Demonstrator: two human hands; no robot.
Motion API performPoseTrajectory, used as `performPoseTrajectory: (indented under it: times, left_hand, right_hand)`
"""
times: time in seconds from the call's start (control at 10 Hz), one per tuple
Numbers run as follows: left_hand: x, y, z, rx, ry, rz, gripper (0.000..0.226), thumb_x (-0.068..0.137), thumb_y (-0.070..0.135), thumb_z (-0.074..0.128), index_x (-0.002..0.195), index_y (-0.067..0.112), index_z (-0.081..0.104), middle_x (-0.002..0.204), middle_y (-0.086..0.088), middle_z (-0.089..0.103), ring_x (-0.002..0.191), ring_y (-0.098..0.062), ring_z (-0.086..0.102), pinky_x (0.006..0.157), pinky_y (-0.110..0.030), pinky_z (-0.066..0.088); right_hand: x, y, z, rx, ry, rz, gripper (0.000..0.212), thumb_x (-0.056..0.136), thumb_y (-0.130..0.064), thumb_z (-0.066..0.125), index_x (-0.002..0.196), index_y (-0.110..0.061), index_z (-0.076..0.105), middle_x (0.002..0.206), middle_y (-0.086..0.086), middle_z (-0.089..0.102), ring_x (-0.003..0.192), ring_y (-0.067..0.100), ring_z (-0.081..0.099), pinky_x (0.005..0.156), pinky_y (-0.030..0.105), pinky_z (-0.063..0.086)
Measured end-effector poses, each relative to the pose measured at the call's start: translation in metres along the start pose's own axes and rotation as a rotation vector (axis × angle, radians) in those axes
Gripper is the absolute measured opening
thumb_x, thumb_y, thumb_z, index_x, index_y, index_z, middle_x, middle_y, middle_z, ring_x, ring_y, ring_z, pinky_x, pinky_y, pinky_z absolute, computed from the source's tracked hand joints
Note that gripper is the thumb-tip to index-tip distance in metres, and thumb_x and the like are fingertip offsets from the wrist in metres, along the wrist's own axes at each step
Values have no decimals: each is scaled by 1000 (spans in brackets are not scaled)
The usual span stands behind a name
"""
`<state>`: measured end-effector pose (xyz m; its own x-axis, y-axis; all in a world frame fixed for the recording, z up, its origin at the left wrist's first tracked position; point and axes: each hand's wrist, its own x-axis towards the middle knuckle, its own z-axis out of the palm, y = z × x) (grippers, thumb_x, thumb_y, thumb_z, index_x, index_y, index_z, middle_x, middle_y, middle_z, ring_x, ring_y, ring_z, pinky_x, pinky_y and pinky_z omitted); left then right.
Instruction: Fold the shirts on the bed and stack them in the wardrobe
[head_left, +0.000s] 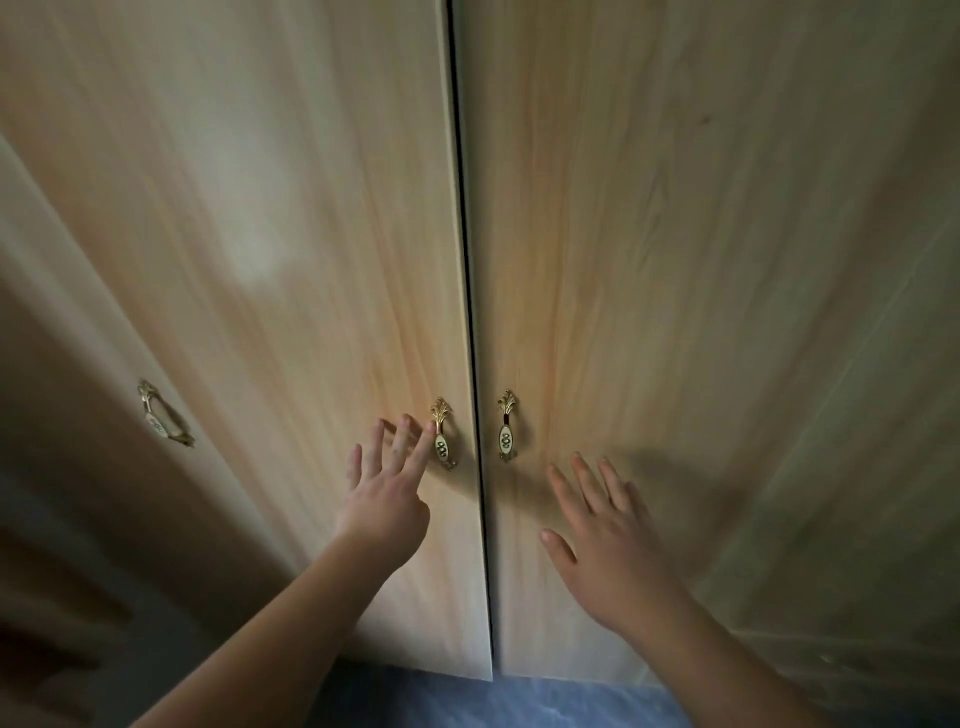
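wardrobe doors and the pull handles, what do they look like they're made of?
Wardrobe doors: pale wood-grain panels, likely laminate or veneer over board; the straight, even grain and soft sheen suggest a printed or sealed surface.
Handles: gold-toned metal with leaf-shaped ends, likely brass-look; each carries a white oval inset, possibly ceramic or enamel, with a dark pattern.

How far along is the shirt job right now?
Done: nothing can be confirmed; no shirts or bed are in view. In hand: both wardrobe doors look shut, the left hand open with fingertips at the left handle, the right hand open below the right handle. Left: cannot tell whether stacking is finished or not begun.
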<state>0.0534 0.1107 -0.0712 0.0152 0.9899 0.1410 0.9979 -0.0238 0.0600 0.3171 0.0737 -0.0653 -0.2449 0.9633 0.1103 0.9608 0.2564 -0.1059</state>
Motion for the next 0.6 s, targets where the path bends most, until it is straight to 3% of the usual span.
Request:
performPoseTrajectory:
  times: [0.3,0.4,0.5,0.6]
  left_hand:
    - [15,2,-3,4,-59,-14,99,83,15,44,149,42,-25,161,6,-24,147,-24,-28,121,-52,-5]
    - [13,1,-8,6,-84,2,95,85,16,44,152,41,-18,163,4,-23,149,-24,-23,122,-49,-2]
    - [-10,2,-17,-44,-129,-2,89,87,18,44,155,39,-9,165,2,-16,151,-24,-17,123,-48,3]
    - [-58,1,-23,-47,-154,72,81,93,22,42,156,36,-6,165,0,-14,151,-25,-17,123,-47,2]
  right_hand:
    - [-1,-1,10,74,-24,-51,67,93,-60,21,154,-31,17,164,2,16,151,30,10,120,50,18]
    - [-12,-6,7,90,-17,-31,66,93,-59,24,153,-30,24,162,4,25,149,32,17,117,51,25]
    - [-33,-15,-1,92,17,-24,67,93,-59,23,153,-29,23,161,4,25,149,32,16,117,51,26]
    - [-62,-28,-10,78,13,-24,71,90,-60,14,155,-32,14,164,3,16,151,29,6,120,47,18]
